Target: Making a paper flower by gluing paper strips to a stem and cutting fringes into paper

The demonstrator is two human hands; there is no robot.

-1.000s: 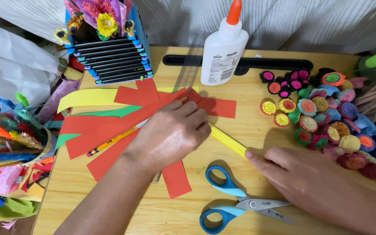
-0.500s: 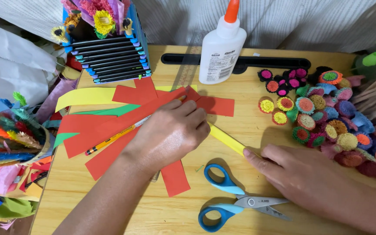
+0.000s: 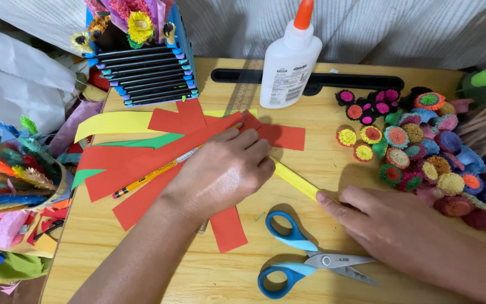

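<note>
Pressing flat, the left hand [image 3: 226, 171] lies palm down on the red paper strips [image 3: 142, 169] and covers one end of the yellow strip [image 3: 295, 180]. The right hand [image 3: 400, 228], fingers stretched out, holds nothing and pins the other end of that strip to the wooden surface [image 3: 322, 129]. A pencil [image 3: 153, 174] lies on the red paper. Blue scissors [image 3: 299, 259] lie between both hands, near the front. A glue bottle [image 3: 291, 62] stands behind, and many paper flowers [image 3: 423, 152] lie at the right.

Scissors [image 3: 305, 259] between hands; bare wood below.
</note>
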